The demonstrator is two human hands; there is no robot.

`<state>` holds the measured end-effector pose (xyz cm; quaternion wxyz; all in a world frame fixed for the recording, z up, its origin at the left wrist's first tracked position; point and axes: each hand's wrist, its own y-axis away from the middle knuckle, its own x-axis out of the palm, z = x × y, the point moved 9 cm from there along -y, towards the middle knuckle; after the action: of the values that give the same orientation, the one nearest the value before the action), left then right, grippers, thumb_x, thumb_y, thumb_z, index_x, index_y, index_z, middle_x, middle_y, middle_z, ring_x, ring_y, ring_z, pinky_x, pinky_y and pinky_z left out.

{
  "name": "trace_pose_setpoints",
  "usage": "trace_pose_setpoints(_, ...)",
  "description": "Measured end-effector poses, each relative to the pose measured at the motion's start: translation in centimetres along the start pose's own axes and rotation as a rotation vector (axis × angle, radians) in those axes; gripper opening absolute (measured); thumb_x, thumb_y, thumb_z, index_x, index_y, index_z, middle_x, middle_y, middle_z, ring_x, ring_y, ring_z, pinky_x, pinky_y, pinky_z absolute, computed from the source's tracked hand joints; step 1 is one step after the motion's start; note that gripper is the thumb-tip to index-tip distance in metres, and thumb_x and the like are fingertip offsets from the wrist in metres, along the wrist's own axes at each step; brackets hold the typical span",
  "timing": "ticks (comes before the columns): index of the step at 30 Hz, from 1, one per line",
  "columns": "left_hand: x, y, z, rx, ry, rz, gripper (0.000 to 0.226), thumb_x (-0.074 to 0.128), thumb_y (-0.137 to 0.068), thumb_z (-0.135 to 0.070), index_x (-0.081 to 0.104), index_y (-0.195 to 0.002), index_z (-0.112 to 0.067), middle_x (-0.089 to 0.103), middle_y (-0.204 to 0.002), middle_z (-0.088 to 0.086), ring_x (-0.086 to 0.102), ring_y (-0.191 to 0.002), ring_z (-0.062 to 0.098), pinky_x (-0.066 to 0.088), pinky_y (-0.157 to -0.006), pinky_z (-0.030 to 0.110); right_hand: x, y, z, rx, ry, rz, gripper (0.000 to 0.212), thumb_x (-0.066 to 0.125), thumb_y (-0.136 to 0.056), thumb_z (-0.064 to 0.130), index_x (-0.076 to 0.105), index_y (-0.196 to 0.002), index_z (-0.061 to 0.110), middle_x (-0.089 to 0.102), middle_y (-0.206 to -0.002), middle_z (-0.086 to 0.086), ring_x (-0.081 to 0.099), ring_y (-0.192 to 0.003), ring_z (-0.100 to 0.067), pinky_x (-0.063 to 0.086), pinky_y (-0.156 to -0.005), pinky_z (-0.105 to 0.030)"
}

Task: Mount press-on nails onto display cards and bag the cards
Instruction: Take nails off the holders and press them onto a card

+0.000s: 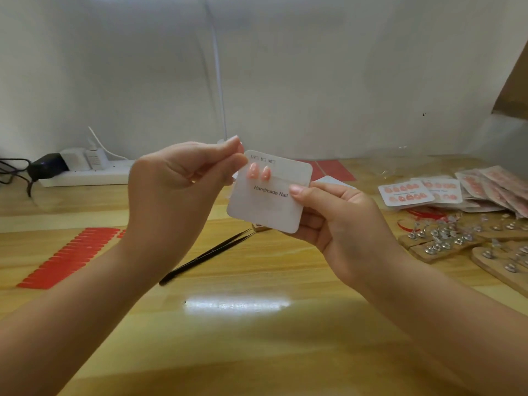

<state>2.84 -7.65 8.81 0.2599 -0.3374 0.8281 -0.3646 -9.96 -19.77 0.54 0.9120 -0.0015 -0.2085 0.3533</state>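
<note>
A white display card (271,204) printed "Handmade Nail" is held up above the wooden table. Two pink press-on nails (258,171) sit side by side in its upper left part. My right hand (337,221) grips the card from its right edge, thumb on the front and fingers behind. My left hand (177,184) is at the card's top left corner, its thumb and forefinger pinched together against that corner; whether they pinch the card or a nail is hidden.
Black tweezers (208,255) lie on the table (257,338) below the card. Rows of red nail tips (74,252) lie at left. At right are bagged finished cards (445,191) and wooden boards with metal nail stands (457,241). A power strip (83,172) sits at back left.
</note>
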Motion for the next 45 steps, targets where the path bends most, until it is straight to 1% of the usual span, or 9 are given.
trace_pose_setpoints(7,0.0,0.0,-0.9,0.013,-0.147,0.011,0.013,0.072,-0.08,-0.028,0.07,-0.092,-0.032,0.064,-0.087,-0.035,0.068,-0.073,-0.002,0.051,-0.071,0.009,0.7,0.5,0.7,0.008,-0.003,0.016,0.008,0.059,-0.09,0.004,0.068,-0.089,0.004,0.075,-0.086,-0.013,0.073,-0.078,-0.025,0.056,-0.058,-0.026)
trace_pose_setpoints(11,0.5,0.4,-1.7,0.081,-0.242,0.025,0.013,0.074,-0.082,-0.026,0.069,-0.088,-0.036,0.067,-0.078,-0.025,0.065,-0.07,-0.004,0.049,-0.067,0.008,0.7,0.6,0.9,-0.014,0.039,0.009,0.009,0.06,-0.089,0.004,0.069,-0.092,0.004,0.075,-0.085,-0.012,0.073,-0.079,-0.025,0.057,-0.061,-0.027)
trace_pose_setpoints(15,1.3,1.0,-3.0,0.277,-0.41,0.078,0.006,0.071,-0.086,-0.022,0.072,-0.092,-0.022,0.066,-0.083,-0.009,0.06,-0.068,0.006,0.046,-0.059,0.014,0.9,0.9,1.1,-0.048,0.085,0.013,0.01,0.061,-0.089,0.005,0.071,-0.09,0.008,0.075,-0.081,-0.009,0.074,-0.077,-0.023,0.057,-0.061,-0.027)
trace_pose_setpoints(23,1.6,1.5,-2.8,0.378,-0.471,0.044,0.011,0.071,-0.087,-0.021,0.077,-0.086,-0.012,0.063,-0.081,0.004,0.061,-0.072,0.031,0.049,-0.055,0.043,1.9,1.4,1.5,-0.108,0.144,0.058,0.022,0.064,-0.088,0.006,0.078,-0.075,0.017,0.076,-0.083,-0.009,0.074,-0.079,-0.023,0.057,-0.06,-0.025)
trace_pose_setpoints(33,2.0,1.7,-1.9,0.415,-0.426,0.088,0.011,0.071,-0.087,-0.02,0.075,-0.094,-0.013,0.061,-0.082,0.004,0.058,-0.07,0.034,0.047,-0.056,0.045,2.0,1.7,2.2,-0.186,0.214,0.074,0.014,0.063,-0.089,0.008,0.076,-0.088,0.014,0.076,-0.085,-0.006,0.074,-0.082,-0.022,0.058,-0.065,-0.027)
trace_pose_setpoints(37,2.7,2.0,-2.1,0.45,-0.477,0.106,0.018,0.066,-0.089,-0.026,0.075,-0.098,-0.014,0.055,-0.083,-0.002,0.052,-0.069,0.027,0.043,-0.059,0.042,1.9,1.8,2.5,-0.196,0.216,0.077,0.014,0.063,-0.089,0.008,0.076,-0.089,0.014,0.076,-0.086,-0.007,0.074,-0.082,-0.022,0.057,-0.065,-0.025)
trace_pose_setpoints(41,3.2,1.9,-1.4,0.331,-0.393,0.166,0.029,0.056,-0.092,-0.029,0.067,-0.115,-0.017,0.05,-0.094,0.001,0.049,-0.082,0.023,0.043,-0.072,0.034,1.1,1.3,2.3,-0.17,0.203,0.036,0.016,0.061,-0.09,0.006,0.075,-0.089,0.013,0.075,-0.089,-0.01,0.073,-0.083,-0.024,0.058,-0.065,-0.027)
trace_pose_setpoints(43,2.4,1.4,-0.5,0.176,-0.353,0.098,0.033,0.053,-0.092,-0.035,0.06,-0.121,-0.02,0.049,-0.107,0.002,0.051,-0.093,0.016,0.045,-0.081,0.022,0.6,1.0,2.2,-0.152,0.19,0.013,0.015,0.06,-0.09,0.005,0.074,-0.09,0.011,0.075,-0.089,-0.011,0.073,-0.083,-0.025,0.057,-0.064,-0.027)
trace_pose_setpoints(45,1.6,1.0,1.4,-0.063,-0.239,0.05,0.037,0.053,-0.091,-0.042,0.048,-0.124,-0.029,0.052,-0.115,-0.005,0.055,-0.097,0.005,0.046,-0.079,0.012,0.4,0.8,1.9,-0.137,0.184,0.009,0.014,0.06,-0.091,0.004,0.072,-0.093,0.009,0.075,-0.09,-0.01,0.073,-0.084,-0.025,0.058,-0.065,-0.028)
